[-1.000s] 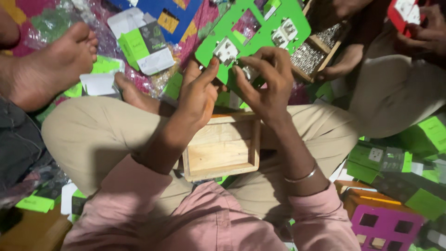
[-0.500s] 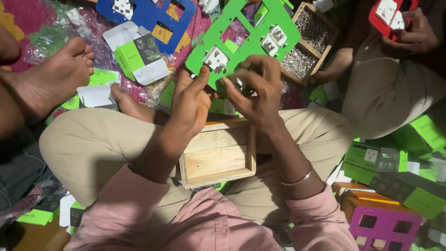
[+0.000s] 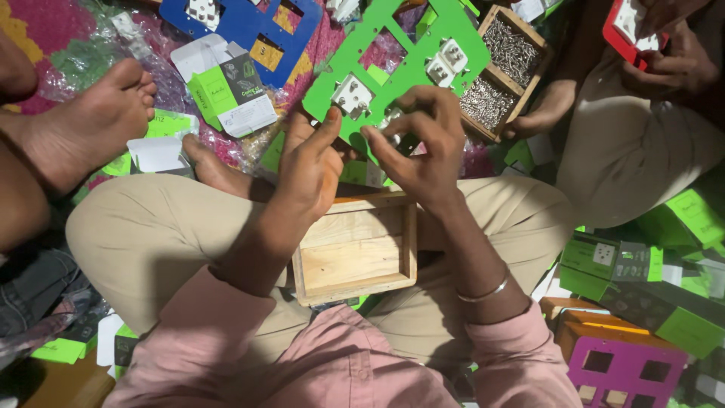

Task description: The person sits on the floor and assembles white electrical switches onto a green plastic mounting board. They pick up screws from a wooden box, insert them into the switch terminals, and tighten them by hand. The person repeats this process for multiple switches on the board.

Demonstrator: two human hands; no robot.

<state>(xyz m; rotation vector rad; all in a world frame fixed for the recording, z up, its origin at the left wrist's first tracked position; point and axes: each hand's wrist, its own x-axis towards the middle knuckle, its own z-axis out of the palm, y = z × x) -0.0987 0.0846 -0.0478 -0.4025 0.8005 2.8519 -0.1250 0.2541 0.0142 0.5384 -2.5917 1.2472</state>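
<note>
Beige trousers [image 3: 151, 234] on crossed legs, filling the middle. Pink shirt sleeves [image 3: 226, 355] at the bottom. Green plastic frame [image 3: 411, 41] with square holes lying tilted on the floor just past the knees, with white switch blocks [image 3: 352, 94] set in some of the holes. Blue frame [image 3: 242, 26] of the same kind further off, top left. Purple frame [image 3: 623, 366] low on the right, on an orange box. Shallow wooden tray [image 3: 355, 253] resting in the lap, between the two arms. Smaller wooden box [image 3: 502, 64] full of shiny screws, top right, touching the green frame's edge. Green and white cartons [image 3: 230, 94] scattered on the floor, more green cartons [image 3: 642, 264] piled at the right. Somebody else's bare foot [image 3: 83, 125] at the left, another person's hands with a red frame [image 3: 630, 30] in the top right corner. Left hand [image 3: 310, 162] raised over the near edge of the green frame, fingers together, thumb up, touching the frame's edge; can't tell if pinching anything. Right hand [image 3: 419, 147] just beside it, fingers curled and pinched on a small white and silver piece [image 3: 391, 125] by the frame's near edge, mostly hidden. Thin silver bangle [image 3: 483, 291] on the right wrist.
</note>
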